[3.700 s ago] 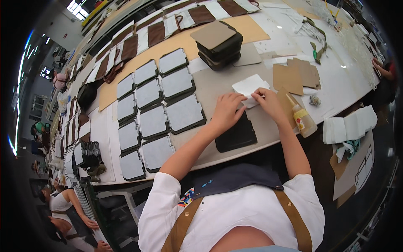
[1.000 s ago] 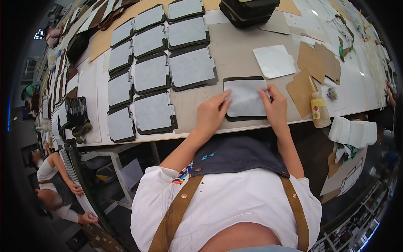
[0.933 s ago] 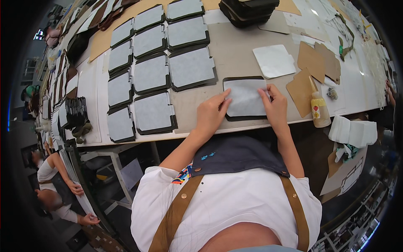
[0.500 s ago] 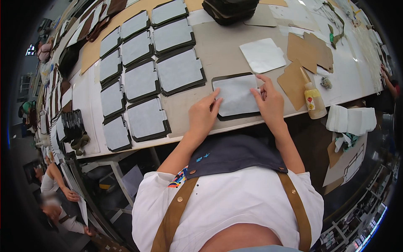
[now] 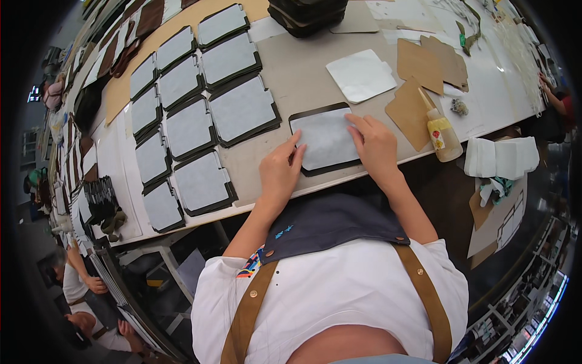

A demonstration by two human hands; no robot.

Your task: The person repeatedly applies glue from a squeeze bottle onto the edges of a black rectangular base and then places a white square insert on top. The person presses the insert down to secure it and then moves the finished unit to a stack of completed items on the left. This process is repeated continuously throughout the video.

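A black panel (image 5: 313, 172) lies near the table's front edge with a pale grey sheet (image 5: 327, 141) covering most of it. Its dark border shows along the far and near sides. My left hand (image 5: 280, 170) touches the left edge of the sheet, thumb and index finger apart. On the right side, my right hand (image 5: 377, 148) rests its fingertips on the sheet near the far right corner, covering the panel's right edge. Neither hand grips anything. Beyond them lies a white card template (image 5: 361, 76).
Rows of stacked black panels with grey sheets (image 5: 242, 109) fill the left of the table. A dark stack (image 5: 308, 15) stands at the back. To the right are brown cards (image 5: 418, 67) and a glue bottle (image 5: 444, 138). A co-worker's hand (image 5: 96, 284) is at lower left.
The view has shifted slightly, so the table's things appear farther left. My right fingers have moved from the panel's right edge onto the sheet. My left hand stays at the left edge.
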